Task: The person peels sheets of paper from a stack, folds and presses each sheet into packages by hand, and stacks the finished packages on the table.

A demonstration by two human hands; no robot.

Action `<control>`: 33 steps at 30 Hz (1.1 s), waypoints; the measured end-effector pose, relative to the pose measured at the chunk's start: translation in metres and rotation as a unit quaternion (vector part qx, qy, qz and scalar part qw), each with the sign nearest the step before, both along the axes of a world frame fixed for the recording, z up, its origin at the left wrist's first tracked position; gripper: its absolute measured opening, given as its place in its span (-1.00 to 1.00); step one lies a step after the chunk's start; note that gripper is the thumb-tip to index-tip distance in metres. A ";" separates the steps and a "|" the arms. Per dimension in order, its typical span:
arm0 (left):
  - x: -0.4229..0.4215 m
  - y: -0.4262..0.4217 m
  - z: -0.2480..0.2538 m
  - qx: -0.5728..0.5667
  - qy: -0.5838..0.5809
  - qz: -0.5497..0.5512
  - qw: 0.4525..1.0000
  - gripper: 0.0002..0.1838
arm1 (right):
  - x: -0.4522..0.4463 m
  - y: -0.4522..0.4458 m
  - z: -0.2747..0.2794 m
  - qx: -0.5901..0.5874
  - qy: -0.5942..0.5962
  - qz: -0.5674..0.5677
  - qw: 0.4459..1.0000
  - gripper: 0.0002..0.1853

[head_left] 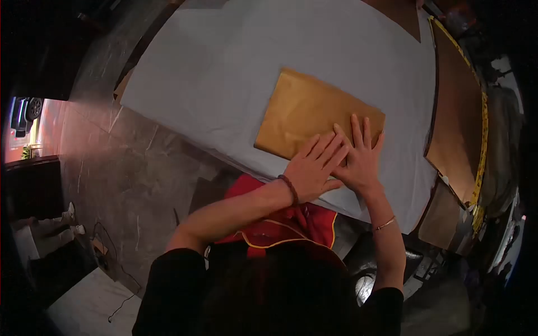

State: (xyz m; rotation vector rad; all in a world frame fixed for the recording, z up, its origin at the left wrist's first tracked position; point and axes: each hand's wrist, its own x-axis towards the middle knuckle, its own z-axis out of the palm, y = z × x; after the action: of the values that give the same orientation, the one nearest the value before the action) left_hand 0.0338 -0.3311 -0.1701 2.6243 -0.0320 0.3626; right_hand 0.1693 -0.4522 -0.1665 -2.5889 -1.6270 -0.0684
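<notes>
A flat, mustard-brown rectangle, folded cloth or paper (I cannot tell which), lies at a slant on the white-covered table. My right hand presses flat on its near right corner, fingers spread. Beside it, my left hand reaches across from the left with straight fingers over the near edge. Its fingertips overlap the thumb side of my right hand. Neither hand grips anything. A dark beaded bracelet circles my left wrist, and a thin bangle my right forearm.
Brown board-like pieces lie at the table's right, with a yellow measuring tape along their outer edge. The red apron with yellow trim meets the table's near edge. Cables trail on the grey floor at the left.
</notes>
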 end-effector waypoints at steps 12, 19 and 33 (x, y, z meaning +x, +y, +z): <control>-0.072 0.070 0.006 0.160 0.080 0.137 0.974 -0.16 | -0.008 0.001 0.016 0.005 0.038 -0.023 0.999 -0.05; -0.018 0.030 0.005 0.134 0.017 0.079 0.988 -0.31 | -0.006 -0.003 0.007 0.045 0.037 -0.010 0.998 -0.06; -0.006 0.033 -0.005 0.174 0.035 0.067 0.982 -0.22 | 0.008 -0.014 0.049 0.387 0.591 -0.242 0.665 -0.37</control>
State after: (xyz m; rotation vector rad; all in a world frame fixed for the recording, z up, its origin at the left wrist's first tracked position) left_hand 0.0282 -0.2979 -0.1747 2.9930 0.1153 0.3340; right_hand 0.1772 -0.4666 -0.1172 -1.5557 -0.2606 0.6074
